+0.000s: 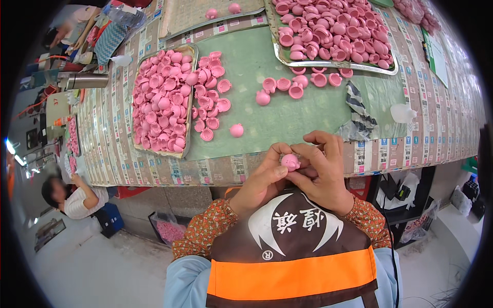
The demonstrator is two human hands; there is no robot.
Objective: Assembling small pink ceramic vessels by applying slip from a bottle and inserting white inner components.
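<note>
Just in front of my apron, a small round pink plastic piece [290, 162] with raised detail on its face is pinched between both hands. My left hand [264, 177] grips it from the left with thumb and fingertips. From the right, my right hand [327, 172] closes its fingers and thumb on the same piece; part of those fingertips is hidden. Beyond my hands, a single pink ball-shaped piece [236, 130] lies on the green mat [236, 66]. Several hollow pink half shells [296, 91] lie farther off on that mat.
A metal tray [191, 102] heaped with pink shells stands at the left, loose shells beside it. Another heaped tray [339, 64] is at the far right. A mostly bare tray [190, 18] lies at the back. A striped cloth [359, 115] and a white bottle [403, 113] lie at right.
</note>
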